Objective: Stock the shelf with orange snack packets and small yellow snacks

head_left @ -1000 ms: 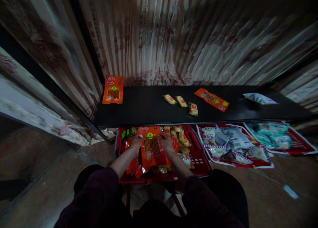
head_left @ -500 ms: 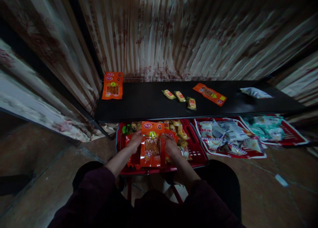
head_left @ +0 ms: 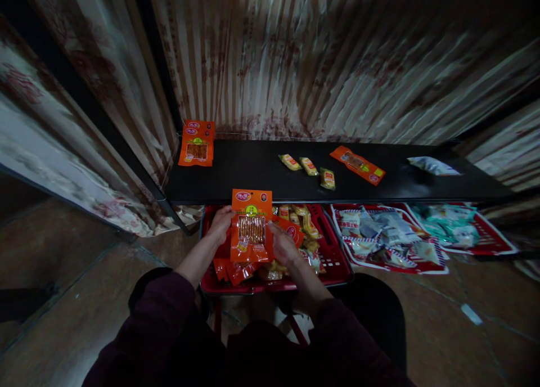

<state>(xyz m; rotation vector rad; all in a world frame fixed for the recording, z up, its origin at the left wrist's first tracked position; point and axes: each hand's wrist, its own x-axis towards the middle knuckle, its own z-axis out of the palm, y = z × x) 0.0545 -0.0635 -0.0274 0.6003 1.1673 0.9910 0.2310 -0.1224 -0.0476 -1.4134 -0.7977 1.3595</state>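
Observation:
Between my hands is an orange snack packet (head_left: 252, 229) with a clear window, held upright above a red basket (head_left: 337, 263). My left hand (head_left: 220, 225) is closed on its left edge, and my right hand (head_left: 283, 246) grips its right edge. Under it, the basket holds more orange packets (head_left: 240, 270) and yellow-wrapped snacks (head_left: 310, 224). On the black shelf (head_left: 244, 176) just beyond, a stack of similar orange packets (head_left: 196, 145) lies at the left end.
Several small yellow snack packs (head_left: 309, 166), one slanted orange packet (head_left: 358, 165) and a whitish bag (head_left: 432, 165) lie along the shelf. Right of my basket stand a basket of white-and-blue packets (head_left: 388, 235) and one of green packets (head_left: 455, 224). Curtains (head_left: 270, 66) hang behind.
Both hands have raised the orange packet up and slightly left, out of the basket toward the shelf's front edge. The view has shifted a little.

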